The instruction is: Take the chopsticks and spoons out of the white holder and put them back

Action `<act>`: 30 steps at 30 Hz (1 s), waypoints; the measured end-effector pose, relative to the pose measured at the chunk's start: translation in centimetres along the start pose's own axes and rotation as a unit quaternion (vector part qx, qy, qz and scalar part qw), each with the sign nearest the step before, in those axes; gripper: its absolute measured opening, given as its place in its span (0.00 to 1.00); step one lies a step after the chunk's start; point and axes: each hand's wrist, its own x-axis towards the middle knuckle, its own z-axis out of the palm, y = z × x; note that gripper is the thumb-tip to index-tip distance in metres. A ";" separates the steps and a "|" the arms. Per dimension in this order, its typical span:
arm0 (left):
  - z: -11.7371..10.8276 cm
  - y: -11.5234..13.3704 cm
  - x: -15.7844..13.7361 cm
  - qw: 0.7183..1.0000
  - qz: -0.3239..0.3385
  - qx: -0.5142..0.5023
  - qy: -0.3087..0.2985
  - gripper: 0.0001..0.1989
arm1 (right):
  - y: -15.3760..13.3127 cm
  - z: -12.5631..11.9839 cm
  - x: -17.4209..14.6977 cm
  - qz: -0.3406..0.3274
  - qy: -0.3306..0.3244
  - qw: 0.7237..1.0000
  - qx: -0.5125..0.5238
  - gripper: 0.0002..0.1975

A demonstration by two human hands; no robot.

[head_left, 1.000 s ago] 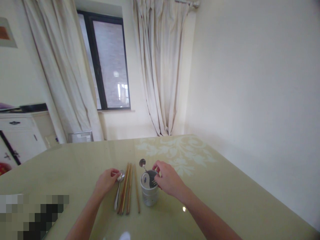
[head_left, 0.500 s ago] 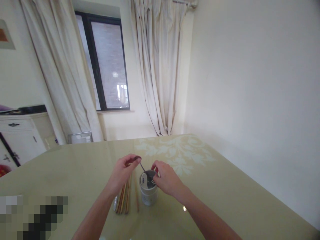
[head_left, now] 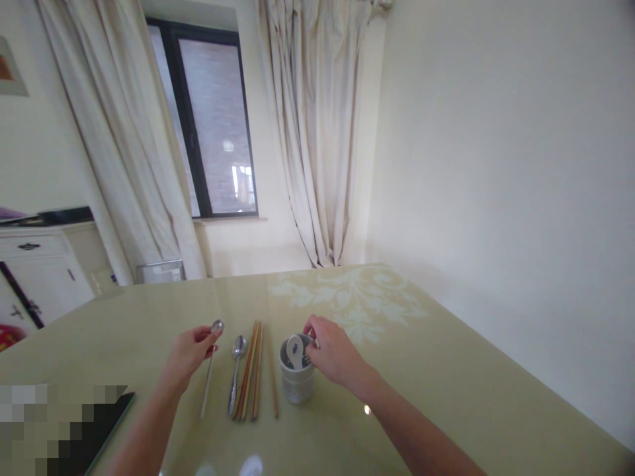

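My left hand (head_left: 193,354) pinches a long-handled metal spoon (head_left: 210,370) near its bowl, the thin handle pointing down towards me at the tabletop. To the right of that spoon lies a second metal spoon (head_left: 235,373), beside a bunch of wooden chopsticks (head_left: 252,377). One lone chopstick (head_left: 271,373) lies slightly apart from the bunch. My right hand (head_left: 330,347) is closed on the rim of a grey-white utensil pot (head_left: 297,385), which stands upright. Inside the pot leans a white soup spoon (head_left: 295,350) with a dark mark on its bowl.
The glossy greenish table (head_left: 446,410) carries a pale leaf pattern at its far end. A dark flat object (head_left: 112,420), partly pixelated, lies at the near left. A white wall (head_left: 520,198) runs along the right side, and a white cabinet (head_left: 49,264) stands at the back left.
My left hand has moved left and down, taking the metal spoon out of the pot and over to the left of the other cutlery. My right hand stays at the pot.
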 end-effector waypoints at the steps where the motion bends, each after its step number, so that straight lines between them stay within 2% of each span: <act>1: 0.4 -0.7 0.1 0.999 0.003 0.046 -0.002 0.21 | 0.1 0.0 0.0 -0.001 0.000 1.000 0.000 0.13; 4: 1.6 -2.1 0.2 0.992 0.006 0.128 -0.010 0.16 | 0.2 0.1 0.1 -0.002 0.000 1.000 -0.002 0.13; 8: 2.8 -2.1 -0.2 0.984 0.027 0.176 -0.007 0.10 | 0.2 0.2 0.1 -0.001 0.001 1.000 -0.007 0.13; 11: 3.5 -0.6 -0.9 0.975 0.066 0.211 0.016 0.10 | 0.1 0.1 0.1 0.001 0.003 1.000 -0.010 0.11; 13: 4.3 1.4 -1.8 0.972 0.101 0.211 0.014 0.14 | -0.1 0.1 0.1 0.002 0.004 1.000 -0.012 0.10; 15: 5.4 3.9 -3.4 0.969 0.157 0.186 -0.030 0.18 | -0.2 0.1 0.1 0.005 0.005 1.000 -0.013 0.08; 17: 6.9 6.3 -5.4 0.951 0.241 0.140 -0.134 0.21 | -0.3 0.1 0.1 0.008 0.006 1.000 -0.015 0.07; 18: 7.7 7.2 -6.5 0.937 0.266 0.148 -0.171 0.20 | -0.4 0.1 0.1 0.010 0.005 1.000 -0.017 0.07; 20: 9.1 8.3 -8.3 0.914 0.293 0.195 -0.202 0.13 | -0.5 0.0 0.0 0.013 0.003 1.000 -0.021 0.06; 22: 9.9 8.7 -9.4 0.900 0.304 0.243 -0.197 0.08 | -0.6 -0.2 0.0 0.015 -0.003 1.000 -0.024 0.05; 25: 9.8 9.1 -9.8 0.902 0.322 0.228 -0.177 0.07 | -0.7 -0.4 0.0 0.016 -0.008 0.999 -0.027 0.06; 28: 8.0 9.8 -8.9 0.930 0.315 0.109 -0.153 0.10 | -0.5 -0.4 0.0 0.021 -0.006 0.999 -0.032 0.07; 30: 6.3 10.0 -7.7 0.950 0.288 0.008 -0.117 0.14 | -0.3 -0.4 0.0 0.025 -0.005 0.999 -0.035 0.08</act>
